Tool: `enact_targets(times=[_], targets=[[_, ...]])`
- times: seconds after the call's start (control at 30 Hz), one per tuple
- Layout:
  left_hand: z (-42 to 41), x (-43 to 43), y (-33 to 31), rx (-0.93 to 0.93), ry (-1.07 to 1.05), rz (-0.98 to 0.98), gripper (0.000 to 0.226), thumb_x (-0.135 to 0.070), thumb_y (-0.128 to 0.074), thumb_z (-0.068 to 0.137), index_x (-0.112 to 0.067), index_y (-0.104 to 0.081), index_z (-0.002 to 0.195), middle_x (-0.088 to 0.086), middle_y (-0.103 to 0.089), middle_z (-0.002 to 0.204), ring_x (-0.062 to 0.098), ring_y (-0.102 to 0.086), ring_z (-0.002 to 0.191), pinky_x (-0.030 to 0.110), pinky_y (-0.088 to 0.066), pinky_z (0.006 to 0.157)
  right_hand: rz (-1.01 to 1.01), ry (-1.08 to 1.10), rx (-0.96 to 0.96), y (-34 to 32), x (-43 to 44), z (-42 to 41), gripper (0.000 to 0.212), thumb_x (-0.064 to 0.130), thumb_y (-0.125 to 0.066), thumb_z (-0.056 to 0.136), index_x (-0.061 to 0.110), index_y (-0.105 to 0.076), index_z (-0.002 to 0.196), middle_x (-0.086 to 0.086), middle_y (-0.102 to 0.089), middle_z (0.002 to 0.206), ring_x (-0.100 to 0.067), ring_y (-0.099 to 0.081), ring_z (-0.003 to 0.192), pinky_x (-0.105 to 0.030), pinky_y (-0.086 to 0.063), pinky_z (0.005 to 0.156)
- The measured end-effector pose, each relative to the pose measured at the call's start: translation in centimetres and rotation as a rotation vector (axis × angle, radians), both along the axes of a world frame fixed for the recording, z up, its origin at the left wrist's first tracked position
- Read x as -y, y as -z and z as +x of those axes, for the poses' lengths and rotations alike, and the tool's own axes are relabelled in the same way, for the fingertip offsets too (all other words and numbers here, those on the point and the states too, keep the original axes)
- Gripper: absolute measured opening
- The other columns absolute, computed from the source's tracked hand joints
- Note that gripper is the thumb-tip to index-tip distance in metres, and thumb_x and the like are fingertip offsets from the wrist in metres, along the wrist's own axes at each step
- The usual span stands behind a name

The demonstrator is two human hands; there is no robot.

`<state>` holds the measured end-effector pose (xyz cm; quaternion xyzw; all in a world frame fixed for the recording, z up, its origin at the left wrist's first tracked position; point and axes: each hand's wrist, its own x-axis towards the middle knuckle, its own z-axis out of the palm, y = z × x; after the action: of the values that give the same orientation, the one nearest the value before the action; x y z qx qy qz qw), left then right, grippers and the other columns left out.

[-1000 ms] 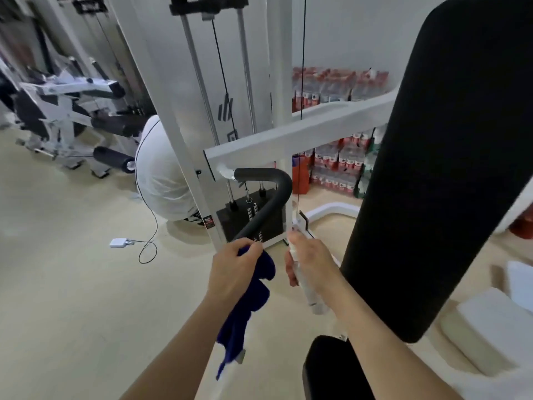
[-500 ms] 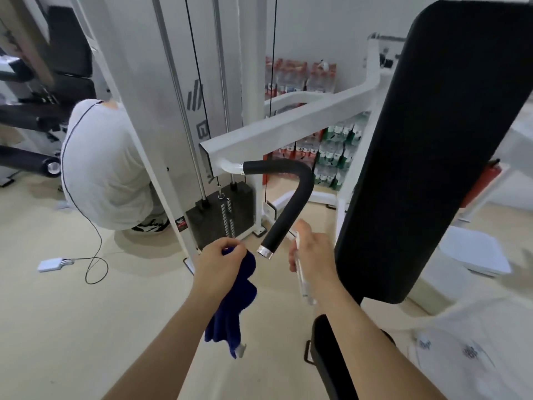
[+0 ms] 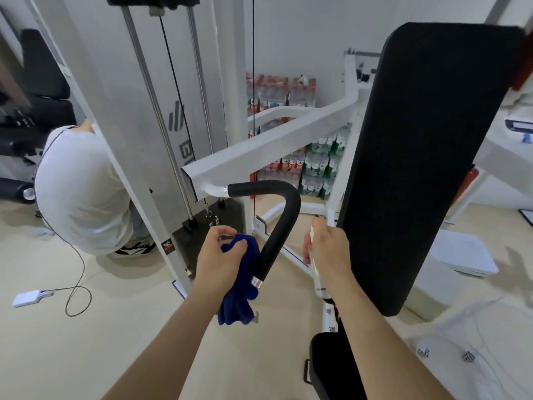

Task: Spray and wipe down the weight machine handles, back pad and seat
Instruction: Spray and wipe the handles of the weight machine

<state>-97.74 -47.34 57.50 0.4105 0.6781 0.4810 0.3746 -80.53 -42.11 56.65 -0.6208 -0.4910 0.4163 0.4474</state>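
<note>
Blue, soft cloth (image 3: 240,280) bunched in closed left-hand fingers (image 3: 230,246) at frame centre, touching the foam-covered black handle (image 3: 278,226); likely light and limp, best gripped in a wad so it wraps the stiff curved bar. White spray bottle (image 3: 315,272) clenched in the right hand (image 3: 326,249) just right of the handle, probably light and smooth, held around its body. Further out: black back pad (image 3: 418,157) filling the right, seat (image 3: 331,368) at lower centre, pale floor (image 3: 86,342), crouching person in white (image 3: 78,186) at left, stacked bottled drinks (image 3: 288,93) at back.
</note>
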Motion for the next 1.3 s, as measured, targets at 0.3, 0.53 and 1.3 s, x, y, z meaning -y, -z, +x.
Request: enact_targets(times=[0.3, 0.53, 1.3], targets=[[0.8, -5.7, -2.1, 0.033, -0.064, 0.082, 0.016, -0.017, -0.06, 0.091, -0.02, -0.052, 0.105, -0.005, -0.06, 0.096, 0.013, -0.059, 0.087, 0.029, -0.051, 0.069, 0.018, -0.152, 0.044, -2.0, -5.7, 1.5, 0.051, 0.034, -0.042, 0.089, 0.009, -0.053, 0.046, -0.003, -0.055, 0.045, -0.02, -0.052, 0.043, -0.037, -0.049, 0.058], [0.2, -7.8, -2.6, 0.132, -0.151, 0.11, 0.013, -0.014, -0.06, 0.089, -0.026, -0.056, 0.094, 0.002, -0.066, 0.1, 0.024, -0.062, 0.091, 0.044, -0.057, 0.078, 0.019, -0.337, 0.175, -5.5, -7.8, 1.1, 0.059, 0.048, -0.042, 0.088, 0.006, -0.056, 0.05, -0.009, -0.057, 0.047, -0.021, -0.052, 0.043, -0.043, -0.052, 0.065], [-10.5, -10.4, -4.8, 0.416, 0.088, 0.048, 0.021, -0.004, -0.064, 0.085, -0.02, -0.061, 0.097, 0.003, -0.069, 0.094, 0.033, -0.065, 0.093, 0.06, -0.056, 0.079, -0.062, 0.074, 0.487, -6.6, -7.0, -6.0, 0.057, 0.051, -0.037, 0.09, 0.005, -0.068, 0.075, -0.015, -0.073, 0.072, -0.033, -0.07, 0.065, -0.04, -0.055, 0.068]])
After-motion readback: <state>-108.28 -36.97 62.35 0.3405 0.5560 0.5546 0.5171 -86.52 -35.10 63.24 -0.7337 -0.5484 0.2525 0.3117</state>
